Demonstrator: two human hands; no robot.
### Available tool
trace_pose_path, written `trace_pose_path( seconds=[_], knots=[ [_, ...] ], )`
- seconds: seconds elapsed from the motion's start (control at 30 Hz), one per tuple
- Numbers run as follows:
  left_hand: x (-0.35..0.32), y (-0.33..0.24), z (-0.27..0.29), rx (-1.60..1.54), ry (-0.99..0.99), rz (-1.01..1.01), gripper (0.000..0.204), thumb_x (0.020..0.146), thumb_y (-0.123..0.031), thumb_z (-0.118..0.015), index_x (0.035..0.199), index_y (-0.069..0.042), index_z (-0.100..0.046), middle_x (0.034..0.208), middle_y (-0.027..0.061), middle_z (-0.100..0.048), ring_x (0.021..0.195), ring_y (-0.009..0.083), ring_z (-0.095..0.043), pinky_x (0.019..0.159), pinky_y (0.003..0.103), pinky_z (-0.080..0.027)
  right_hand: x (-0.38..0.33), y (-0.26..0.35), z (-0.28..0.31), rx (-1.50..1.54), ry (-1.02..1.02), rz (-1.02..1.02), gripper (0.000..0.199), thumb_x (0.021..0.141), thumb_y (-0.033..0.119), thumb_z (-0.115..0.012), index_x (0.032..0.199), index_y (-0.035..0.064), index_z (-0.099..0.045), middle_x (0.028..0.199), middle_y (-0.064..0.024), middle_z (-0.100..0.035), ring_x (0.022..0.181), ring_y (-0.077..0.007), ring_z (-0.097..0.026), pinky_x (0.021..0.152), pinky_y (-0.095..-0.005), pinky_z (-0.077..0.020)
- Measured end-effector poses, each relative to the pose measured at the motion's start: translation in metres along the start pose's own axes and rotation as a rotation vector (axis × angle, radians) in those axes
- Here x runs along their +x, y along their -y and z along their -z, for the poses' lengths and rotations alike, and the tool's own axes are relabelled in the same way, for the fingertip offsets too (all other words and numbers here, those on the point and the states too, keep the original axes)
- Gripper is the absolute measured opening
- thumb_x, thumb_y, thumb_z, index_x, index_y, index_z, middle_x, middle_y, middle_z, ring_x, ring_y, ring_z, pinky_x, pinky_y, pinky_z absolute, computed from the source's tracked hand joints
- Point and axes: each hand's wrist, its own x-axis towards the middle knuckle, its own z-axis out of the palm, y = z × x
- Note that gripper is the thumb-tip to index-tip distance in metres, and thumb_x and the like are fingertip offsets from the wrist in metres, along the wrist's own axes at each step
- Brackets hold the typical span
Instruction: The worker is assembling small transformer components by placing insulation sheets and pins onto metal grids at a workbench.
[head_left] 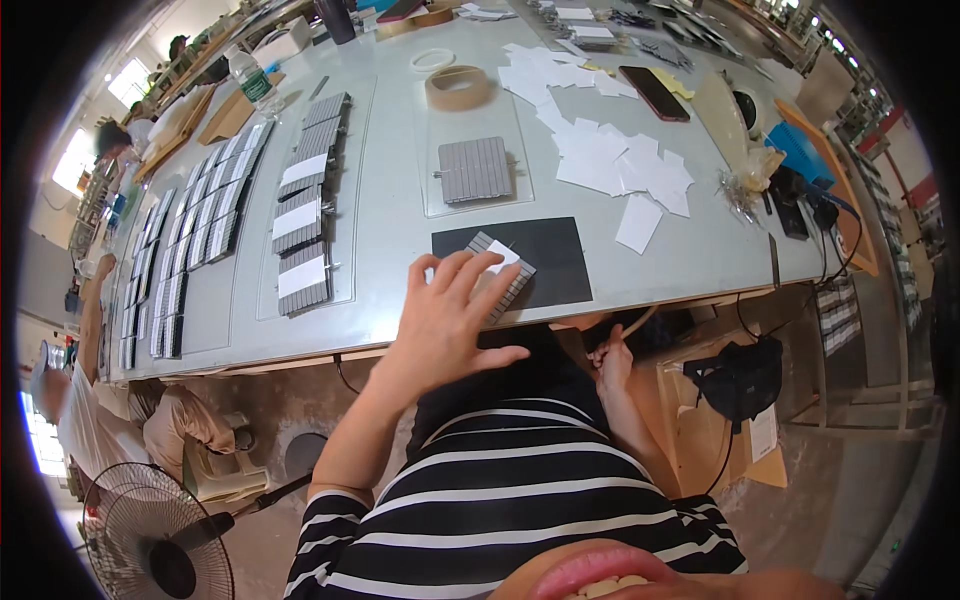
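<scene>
My left hand is over the near edge of the table, its fingers spread and the thumb held apart. Beneath its fingertips a grey ribbed block with a white card on top lies tilted on a black mat; I cannot tell whether the fingers touch it. My right hand hangs below the table edge beside my lap. Its fingers are curled beside a tan curved strip, and what they hold is not clear. Farther back, another grey ribbed block lies on a clear sheet.
Left of my hand runs a column of ribbed blocks with white cards, with more rows beyond. Loose white cards, a phone, a tape roll and a bottle lie around. A fan stands lower left.
</scene>
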Motion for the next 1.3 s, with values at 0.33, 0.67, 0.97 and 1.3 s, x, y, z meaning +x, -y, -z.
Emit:
trace_pose_path(
  seconds=[0.33, 0.67, 0.97, 1.3],
  knots=[
    [-0.005, 0.013, -0.013, 0.071, 0.060, -0.034, 0.068, 0.075, -0.037, -0.081, 0.129, -0.005, -0.055, 0.137, 0.0087, -0.052, 0.127, 0.0274, -0.048, 0.110, 0.060, -0.027, 0.006, -0.004, 0.001, -0.309, 0.071, 0.114, 0.032, 0.100, 0.034, -0.060, 0.090, 0.0045, -0.066, 0.067, 0.0010, -0.056, 0.059, -0.0065, -0.049, 0.053, -0.0231, -0.0375],
    [-0.027, -0.008, -0.033, 0.144, -0.103, 0.063, 0.045, 0.079, -0.014, -0.074, 0.122, -0.010, -0.060, 0.127, 0.0033, -0.061, 0.121, 0.0215, -0.056, 0.110, 0.057, -0.030, -0.004, -0.004, 0.001, -0.370, 0.144, 0.156, 0.039, 0.102, 0.039, -0.056, 0.089, 0.0043, -0.068, 0.070, 0.0006, -0.061, 0.058, -0.0066, -0.049, 0.053, -0.0235, -0.0369],
    [-0.064, 0.011, -0.005, 0.192, -0.363, -0.089, 0.023, 0.085, -0.014, -0.062, 0.107, -0.010, -0.069, 0.114, 0.0050, -0.069, 0.108, 0.0198, -0.066, 0.109, 0.051, -0.041, -0.004, 0.009, 0.000, -0.329, 0.238, 0.127, 0.037, 0.103, 0.039, -0.054, 0.089, 0.0070, -0.066, 0.070, 0.0004, -0.061, 0.059, -0.0046, -0.050, 0.052, -0.0208, -0.0357],
    [-0.105, 0.115, 0.041, 0.548, -0.422, 0.197, 0.028, 0.082, -0.009, -0.067, 0.109, -0.017, -0.070, 0.112, -0.0011, -0.071, 0.109, 0.0169, -0.066, 0.107, 0.045, -0.041, -0.016, 0.016, -0.014, -0.415, 0.302, 0.103, 0.037, 0.103, 0.036, -0.054, 0.092, 0.0027, -0.065, 0.077, -0.0015, -0.062, 0.064, -0.0054, -0.051, 0.057, -0.0202, -0.0387]
  ],
)
